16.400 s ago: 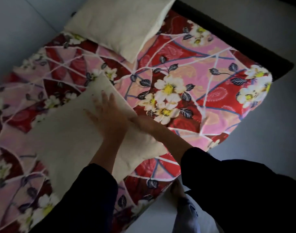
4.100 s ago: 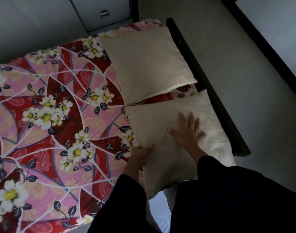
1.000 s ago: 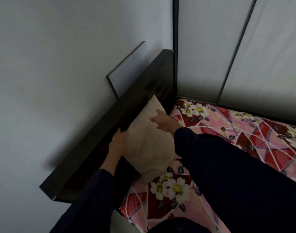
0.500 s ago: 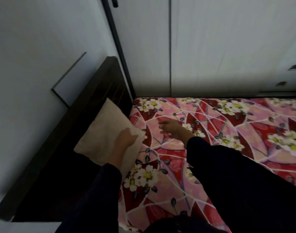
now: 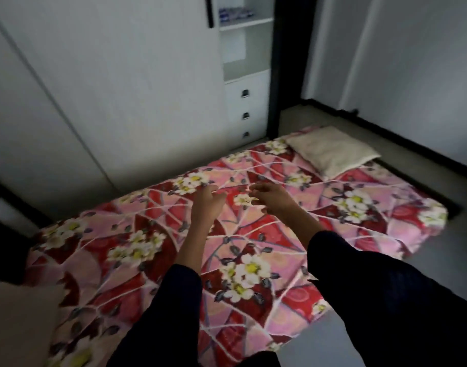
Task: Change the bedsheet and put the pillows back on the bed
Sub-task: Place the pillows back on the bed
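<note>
Left hand (image 5: pixel 209 201) is off the plain cream fabric pillow (image 5: pixel 17 313) it pressed half a second back; view has swung from the headboard toward the bed's far end. That pillow now sits at the near left edge of frame, on the sheet. Red-and-pink floral bedsheet (image 5: pixel 253 268) lies flat over the whole mattress. Both hands are held out over mid-sheet, close together, empty: left fingers loosely extended, right hand (image 5: pixel 272 198) fingers slightly curled and apart. Contact with the sheet: cannot tell, frame blurred. Second cream pillow (image 5: pixel 330 152) lies at the far corner, well apart from the first, near the mattress edge.

Risk, as judged: stretching for the far pillow means leaning on the sheet, which could crease it or pull a side loose; a careless tug could tip the pillow onto the grey floor (image 5: pixel 455 242). Only open sheet lies between hands and that pillow. Beyond: white wardrobe doors (image 5: pixel 121 88), white shelf unit with three small drawers (image 5: pixel 247 107), dark door frame (image 5: pixel 285 62).
</note>
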